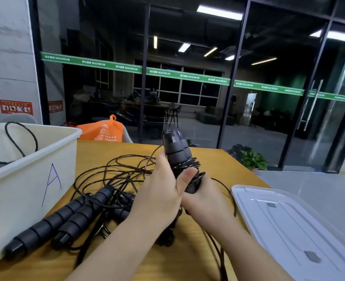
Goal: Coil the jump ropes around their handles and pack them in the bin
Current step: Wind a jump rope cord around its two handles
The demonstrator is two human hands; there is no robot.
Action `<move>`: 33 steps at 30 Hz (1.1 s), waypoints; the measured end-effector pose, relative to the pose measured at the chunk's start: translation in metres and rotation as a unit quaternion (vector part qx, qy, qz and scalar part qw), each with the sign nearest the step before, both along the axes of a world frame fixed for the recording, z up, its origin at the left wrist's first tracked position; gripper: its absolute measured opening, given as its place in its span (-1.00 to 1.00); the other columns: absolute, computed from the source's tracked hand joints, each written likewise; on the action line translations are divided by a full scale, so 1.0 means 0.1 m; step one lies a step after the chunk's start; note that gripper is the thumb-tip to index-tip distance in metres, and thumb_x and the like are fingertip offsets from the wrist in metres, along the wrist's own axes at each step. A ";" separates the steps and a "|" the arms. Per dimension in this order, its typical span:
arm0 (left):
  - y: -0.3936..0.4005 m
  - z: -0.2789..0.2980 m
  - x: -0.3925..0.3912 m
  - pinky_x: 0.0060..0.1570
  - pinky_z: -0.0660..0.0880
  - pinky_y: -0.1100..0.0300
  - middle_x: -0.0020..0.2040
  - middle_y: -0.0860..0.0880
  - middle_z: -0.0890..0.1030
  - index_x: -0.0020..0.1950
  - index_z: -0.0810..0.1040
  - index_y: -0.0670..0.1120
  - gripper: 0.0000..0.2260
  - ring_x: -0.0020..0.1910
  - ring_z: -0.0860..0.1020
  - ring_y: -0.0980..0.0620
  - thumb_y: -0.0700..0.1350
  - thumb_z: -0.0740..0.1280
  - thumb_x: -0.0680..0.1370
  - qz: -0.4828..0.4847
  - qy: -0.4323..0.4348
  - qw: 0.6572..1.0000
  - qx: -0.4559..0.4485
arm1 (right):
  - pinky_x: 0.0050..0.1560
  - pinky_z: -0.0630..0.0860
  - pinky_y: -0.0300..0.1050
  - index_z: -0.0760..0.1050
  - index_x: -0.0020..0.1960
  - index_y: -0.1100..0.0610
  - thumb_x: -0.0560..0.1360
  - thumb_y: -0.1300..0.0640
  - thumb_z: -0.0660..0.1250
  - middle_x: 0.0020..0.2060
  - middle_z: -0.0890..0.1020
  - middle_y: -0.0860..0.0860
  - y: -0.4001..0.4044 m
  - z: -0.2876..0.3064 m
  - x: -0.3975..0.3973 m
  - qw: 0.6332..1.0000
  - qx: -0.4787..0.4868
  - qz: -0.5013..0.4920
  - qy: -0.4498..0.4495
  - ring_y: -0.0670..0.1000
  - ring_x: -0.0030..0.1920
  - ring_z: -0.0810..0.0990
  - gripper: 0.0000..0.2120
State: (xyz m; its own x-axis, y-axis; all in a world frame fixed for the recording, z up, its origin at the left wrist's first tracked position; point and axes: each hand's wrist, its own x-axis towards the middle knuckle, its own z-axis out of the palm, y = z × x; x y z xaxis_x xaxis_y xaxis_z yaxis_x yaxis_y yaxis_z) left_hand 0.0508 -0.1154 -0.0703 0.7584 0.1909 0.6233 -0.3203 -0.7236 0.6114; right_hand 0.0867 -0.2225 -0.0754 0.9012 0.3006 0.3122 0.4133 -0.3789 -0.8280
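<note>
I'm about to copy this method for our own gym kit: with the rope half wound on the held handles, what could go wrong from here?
1. The loose cord from the held handles lies tangled over the other handles on the table; winding on could snag or drag them.
2. The coils are pinned mainly by the left hand thumb; shifting grip may let them spring loose.
3. Cord also trails past the right hand toward the table's near edge and might catch.
</note>
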 end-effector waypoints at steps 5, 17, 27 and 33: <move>0.18 -0.05 0.06 -0.28 0.32 0.38 0.04 0.20 0.42 0.36 0.25 0.02 -0.36 -0.13 0.49 0.20 0.38 -0.04 0.42 0.021 -0.054 0.995 0.079 | -0.49 0.18 -0.22 0.45 -0.16 0.13 0.20 0.06 0.37 -0.37 0.45 0.02 -0.08 0.08 0.04 0.956 0.163 0.112 0.219 -0.06 -0.46 0.38 -0.74; 0.35 0.04 0.08 -0.20 0.40 0.50 -0.10 0.18 0.59 -0.01 0.41 0.21 -0.41 -0.17 0.55 0.37 0.54 0.22 0.13 -0.120 -0.012 0.988 -0.097 | -0.60 0.23 -0.37 0.53 -0.07 0.18 0.13 0.00 0.54 -0.36 0.42 0.01 -0.17 -0.01 0.12 0.759 0.271 0.423 0.414 -0.13 -0.51 0.33 -0.54; 0.51 0.05 0.02 -0.35 0.38 0.31 -0.38 0.10 0.63 -0.18 0.61 0.12 -0.35 -0.40 0.56 0.20 0.61 0.26 0.05 -0.234 0.027 0.959 -0.157 | -0.52 0.35 -0.39 0.32 0.17 0.18 0.42 -0.11 0.29 -0.33 0.30 -0.03 -0.15 -0.06 0.14 0.627 0.211 0.579 0.477 -0.10 -0.45 0.23 -0.53; 0.35 0.04 -0.01 -0.58 0.19 0.34 -0.54 0.03 0.35 -0.17 0.45 -0.13 -0.25 -0.61 0.25 0.11 0.55 0.30 0.13 -0.268 0.085 0.928 -0.245 | -0.53 0.35 -0.40 0.40 0.29 0.23 0.45 -0.24 0.23 -0.31 0.48 -0.03 -0.18 -0.08 0.20 0.618 0.210 0.593 0.471 -0.12 -0.46 0.26 -0.38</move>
State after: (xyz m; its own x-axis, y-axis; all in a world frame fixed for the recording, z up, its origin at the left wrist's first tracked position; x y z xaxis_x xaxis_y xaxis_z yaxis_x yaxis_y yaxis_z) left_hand 0.0499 -0.0801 -0.0665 0.9053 -0.0139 0.4246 -0.4234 -0.1097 0.8993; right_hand 0.1070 -0.2401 -0.0837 -0.0347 0.9952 0.0911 -0.5467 0.0574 -0.8354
